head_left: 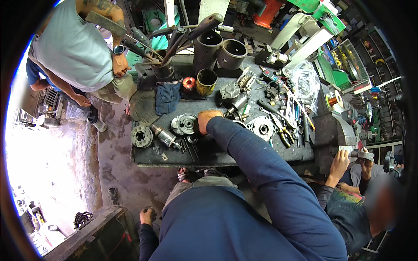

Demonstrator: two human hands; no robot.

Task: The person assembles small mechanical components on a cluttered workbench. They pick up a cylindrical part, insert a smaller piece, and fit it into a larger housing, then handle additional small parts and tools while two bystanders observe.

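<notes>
Centre of frame: round housing [184,125], dull grey metal, uneven surface. Just lower left, rotor [163,135], shinier bare metal. Bench top [217,155]: dark, matt, scuffed. Above centre-left, rag [168,98], creased matt cloth. Upper right, bag [304,87], clear plastic, glossy, crinkled. Sleeve [257,154]: smooth matt cloth.

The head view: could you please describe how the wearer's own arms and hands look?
The right sleeve and left sleeve are long and dark blue; the right one shows creases. The right hand and left hand wear no gloves.
</notes>
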